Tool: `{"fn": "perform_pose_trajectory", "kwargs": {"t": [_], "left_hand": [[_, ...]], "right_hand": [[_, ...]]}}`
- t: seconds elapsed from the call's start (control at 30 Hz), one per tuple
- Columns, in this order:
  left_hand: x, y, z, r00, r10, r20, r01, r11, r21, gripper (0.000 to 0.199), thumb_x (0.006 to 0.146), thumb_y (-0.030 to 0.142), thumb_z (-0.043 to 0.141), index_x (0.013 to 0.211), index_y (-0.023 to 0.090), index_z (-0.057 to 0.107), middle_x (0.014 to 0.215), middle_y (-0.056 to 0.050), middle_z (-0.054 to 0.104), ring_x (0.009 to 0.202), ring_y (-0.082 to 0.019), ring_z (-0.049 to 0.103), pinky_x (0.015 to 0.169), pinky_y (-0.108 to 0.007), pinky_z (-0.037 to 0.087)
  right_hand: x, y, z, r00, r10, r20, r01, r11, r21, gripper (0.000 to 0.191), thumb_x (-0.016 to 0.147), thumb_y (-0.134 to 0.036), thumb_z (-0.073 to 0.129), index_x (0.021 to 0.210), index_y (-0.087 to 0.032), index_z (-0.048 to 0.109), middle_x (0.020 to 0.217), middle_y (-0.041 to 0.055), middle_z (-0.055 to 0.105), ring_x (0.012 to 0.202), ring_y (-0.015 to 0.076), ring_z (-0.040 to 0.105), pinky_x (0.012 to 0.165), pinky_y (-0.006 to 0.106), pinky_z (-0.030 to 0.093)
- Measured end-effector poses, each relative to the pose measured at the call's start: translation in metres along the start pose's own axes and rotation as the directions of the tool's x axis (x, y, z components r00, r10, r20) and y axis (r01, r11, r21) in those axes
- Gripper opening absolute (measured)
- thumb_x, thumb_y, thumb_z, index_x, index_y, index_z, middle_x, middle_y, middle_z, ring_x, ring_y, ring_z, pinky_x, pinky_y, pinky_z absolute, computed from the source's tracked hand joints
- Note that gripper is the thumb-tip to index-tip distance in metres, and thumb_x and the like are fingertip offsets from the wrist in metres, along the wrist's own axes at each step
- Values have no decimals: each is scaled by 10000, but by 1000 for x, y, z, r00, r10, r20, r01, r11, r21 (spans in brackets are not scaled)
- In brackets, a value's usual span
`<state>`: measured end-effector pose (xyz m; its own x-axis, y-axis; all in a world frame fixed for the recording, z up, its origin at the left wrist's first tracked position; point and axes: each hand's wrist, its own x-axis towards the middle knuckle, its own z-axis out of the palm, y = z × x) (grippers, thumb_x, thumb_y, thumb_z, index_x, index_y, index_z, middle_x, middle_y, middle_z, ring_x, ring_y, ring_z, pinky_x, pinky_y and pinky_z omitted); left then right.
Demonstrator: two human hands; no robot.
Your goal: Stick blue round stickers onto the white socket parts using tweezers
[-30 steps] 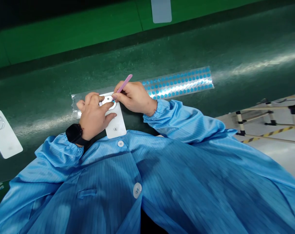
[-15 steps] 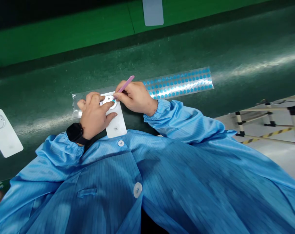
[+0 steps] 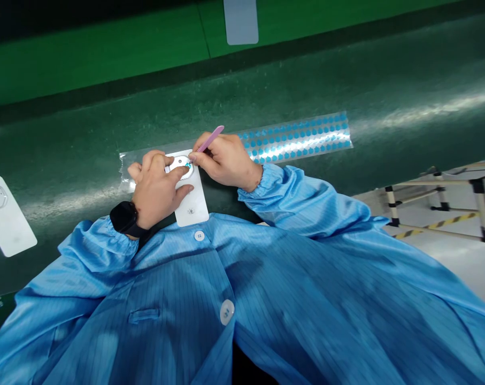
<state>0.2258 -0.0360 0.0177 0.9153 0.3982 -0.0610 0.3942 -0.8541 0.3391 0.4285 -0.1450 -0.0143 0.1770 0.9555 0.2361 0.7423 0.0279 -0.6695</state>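
My right hand (image 3: 226,162) pinches pink tweezers (image 3: 209,140), and their tips reach down to a round white ring (image 3: 182,167) set on a white rectangular card (image 3: 192,206). A tiny blue dot shows at the tips. My left hand (image 3: 156,187), with a black watch (image 3: 124,218) on its wrist, presses on the card and partly covers the ring. The card's upper left end lies under my left fingers, on a clear plastic sheet of blue dots (image 3: 296,141).
Another white card (image 3: 5,216) with a round mark lies at the left on the dark green bench mat (image 3: 386,91). A pale card (image 3: 240,21) stands at the far edge. A metal-tube stand with striped tape (image 3: 438,206) stands on the floor at right.
The view has drifted slightly, and the sheet and cards sit a little differently in the frame. The tweezers have tilted flatter, with their tips still at the ring. My left hand stays on the card.
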Motion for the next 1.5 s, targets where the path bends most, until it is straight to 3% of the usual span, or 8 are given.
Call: {"fn": "perform_pose_trajectory", "kwargs": {"t": [0.37,0.53,1.0,1.1,1.2,1.3,1.4,1.5], "left_hand": [[2,1,1,1000,-27,1,27,1000,-11,368,960,370,804,1321,298,798,1421,-188,634,1445,-480,449,1051,-657,382],[5,1,-1,999,-53,13,53,998,-25,460,909,359,868,1319,213,718,1467,-211,625,1446,-478,459,1082,-634,438],[30,-2,-14,988,-112,103,113,994,-5,643,782,400,988,1219,195,563,1296,-172,653,1374,-443,520,1068,-561,470],[29,6,-16,978,-181,105,181,983,5,621,770,331,987,1200,204,557,1286,-163,647,1363,-438,536,1058,-549,477],[32,9,-18,976,-197,94,204,977,-64,581,783,198,934,1215,215,545,1303,-127,625,1273,-359,601,1048,-500,503],[51,-11,-35,989,-147,23,149,980,-132,532,803,105,841,1234,221,551,1316,-100,609,1211,-288,627,1066,-456,529],[91,-55,-79,984,-107,-144,97,993,-72,441,816,112,790,1195,224,593,1276,-93,624,1256,-309,609,1142,-506,513],[143,-92,-141,921,-219,-321,224,974,-22,383,826,114,763,1167,234,637,1360,-100,607,1303,-328,596,1204,-525,494]], "right_hand": [[0,0,-2,1000,-8,-2,8,1000,7,333,1114,-500,549,1051,-197,673,909,51,712,845,213,651,824,338,474],[4,1,-1,1000,-24,-1,24,999,49,309,1098,-478,577,1021,-193,665,883,42,715,809,198,646,798,322,471],[15,-2,7,999,45,-2,-44,975,216,296,1029,-489,679,944,-208,642,837,33,741,821,207,705,774,325,508],[18,-1,7,974,218,-68,-153,845,512,437,987,-656,709,938,-242,580,744,2,712,683,188,693,657,312,536],[24,1,1,889,430,-155,-164,617,770,562,874,-751,807,960,-268,533,702,-32,696,585,157,675,545,273,531],[32,-1,-8,822,548,-153,-141,456,879,619,761,-713,918,949,-266,533,669,-53,680,543,135,667,485,235,514],[38,-5,-12,805,588,-73,-165,341,926,566,744,-600,952,909,-250,540,633,-60,682,507,116,656,463,209,512],[42,-9,-13,815,579,-28,-161,273,949,514,745,-515,944,893,-240,537,618,-48,698,482,111,654,457,205,523]]}}
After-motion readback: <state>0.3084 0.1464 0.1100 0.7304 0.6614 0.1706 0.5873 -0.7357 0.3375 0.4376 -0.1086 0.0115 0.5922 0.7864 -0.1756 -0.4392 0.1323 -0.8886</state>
